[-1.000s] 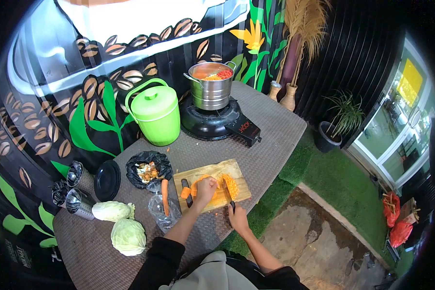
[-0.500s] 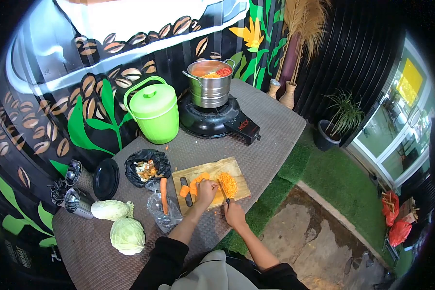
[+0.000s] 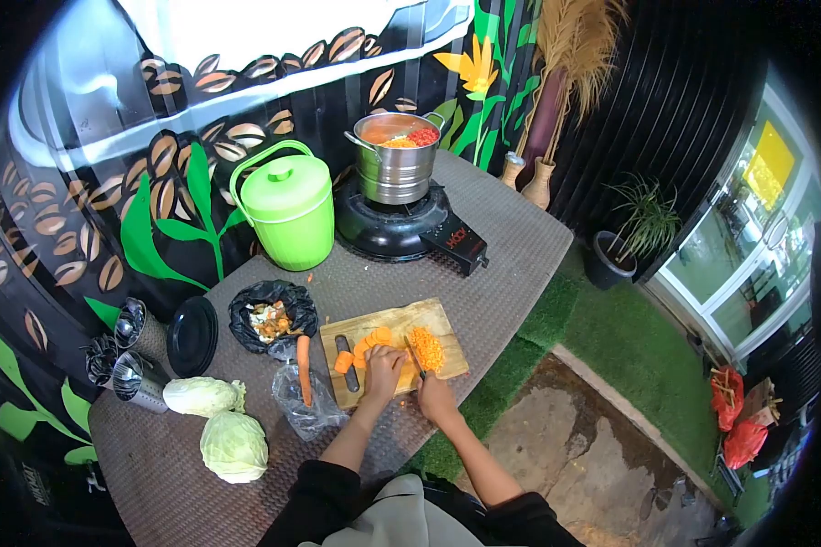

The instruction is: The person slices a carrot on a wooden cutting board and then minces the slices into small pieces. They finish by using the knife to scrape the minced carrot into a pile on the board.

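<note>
My right hand (image 3: pixel 436 399) grips the handle of a knife (image 3: pixel 415 357), its blade pointing away from me across the wooden cutting board (image 3: pixel 348 326). Right of the blade lies a heap of finely diced carrot (image 3: pixel 426 348). My left hand (image 3: pixel 385 367), fingers bent down, presses on carrot slices just left of the knife; the fingers partly cover them. More round carrot slices (image 3: pixel 379 336) show beyond the fingertips. At the board's left side lie a dark-handled tool (image 3: pixel 351 378) and a carrot chunk (image 3: pixel 343 362).
A carrot (image 3: pixel 304 365) lies on a clear plastic bag (image 3: pixel 308 415), near a black bag (image 3: pixel 244 314) of scraps. Cabbages (image 3: pixel 234 447) sit left. Behind stand a green lidded bucket (image 3: pixel 292 219) and a pot (image 3: pixel 392 173) of chopped vegetables on a stove (image 3: pixel 383 232).
My left hand has shifted slightly left and down from the blade, its fingers less tightly bunched. The knife stays in my right hand. The whole view has shifted a little.
</note>
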A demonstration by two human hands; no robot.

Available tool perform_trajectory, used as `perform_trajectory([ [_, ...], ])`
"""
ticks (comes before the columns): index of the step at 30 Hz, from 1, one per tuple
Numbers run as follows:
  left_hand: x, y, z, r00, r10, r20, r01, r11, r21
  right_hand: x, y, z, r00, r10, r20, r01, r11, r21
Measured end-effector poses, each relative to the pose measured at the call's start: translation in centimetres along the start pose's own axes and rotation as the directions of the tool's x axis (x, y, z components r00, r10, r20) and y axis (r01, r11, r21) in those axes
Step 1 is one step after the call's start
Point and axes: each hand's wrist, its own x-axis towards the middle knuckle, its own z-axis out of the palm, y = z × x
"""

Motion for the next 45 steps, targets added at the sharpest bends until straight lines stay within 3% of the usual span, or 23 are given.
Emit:
perform_trajectory([
  [4, 0.1, 0.2, -0.3, 0.999, -0.017, 0.027, 0.017, 1.000, 0.014, -1.0, -1.5, 0.0, 0.996, 0.091, -0.003, -0.091, 0.995, -0.038],
  [11, -0.2, 0.1, -0.4, 0.999, -0.031, 0.042, 0.031, 0.999, -0.007, 0.2, -0.6, -0.4, 0.999, -0.007, 0.044, 0.007, 1.000, 0.012],
  [15, -0.1, -0.1, -0.2, 0.999, -0.013, 0.035, 0.013, 1.000, 0.015, -0.3, -1.6, 0.6, 0.997, 0.071, -0.030, -0.073, 0.994, -0.080],
  [21, -0.3, -0.2, -0.4, 1.000, -0.004, 0.004, 0.004, 1.000, -0.017, 0.5, -0.6, 0.3, 0.999, -0.013, 0.044, 0.011, 0.999, 0.030],
  [23, -0.2, -0.1, -0.3, 1.000, -0.012, 0.022, 0.012, 1.000, 0.010, -0.9, -1.9, 0.6, 0.995, 0.095, -0.039, -0.096, 0.995, -0.014],
  [27, -0.3, -0.2, -0.3, 1.000, -0.011, 0.022, 0.012, 0.999, -0.031, 0.2, -1.5, 0.4, 0.998, 0.052, -0.040, -0.051, 0.999, 0.011],
  [31, -0.3, -0.2, -0.3, 1.000, -0.009, 0.002, 0.009, 0.999, -0.031, 0.6, -0.9, -0.1, 0.998, -0.038, 0.058, 0.035, 0.998, 0.048],
  [34, -0.2, -0.4, 0.0, 1.000, -0.020, 0.007, 0.020, 1.000, -0.022, -0.4, -1.9, 0.5, 0.999, 0.021, -0.050, -0.024, 0.997, -0.072],
  [37, -0.3, -0.3, -0.2, 1.000, -0.020, 0.007, 0.020, 0.999, -0.028, 0.5, -2.0, 0.4, 0.997, 0.073, -0.017, -0.072, 0.997, 0.027],
  [41, -0.2, 0.0, -0.5, 0.999, -0.027, 0.019, 0.028, 0.999, -0.047, 1.4, -0.2, 0.7, 0.998, -0.036, 0.055, 0.032, 0.998, 0.057],
  [43, -0.2, -0.2, -0.4, 1.000, -0.027, 0.012, 0.028, 0.999, -0.034, -0.2, -1.7, 0.6, 0.998, 0.053, -0.036, -0.053, 0.998, -0.021],
  [45, -0.2, -0.2, -0.2, 1.000, -0.028, 0.008, 0.028, 0.999, -0.022, 0.1, -2.0, 0.6, 0.997, 0.072, -0.022, -0.072, 0.997, -0.012],
])
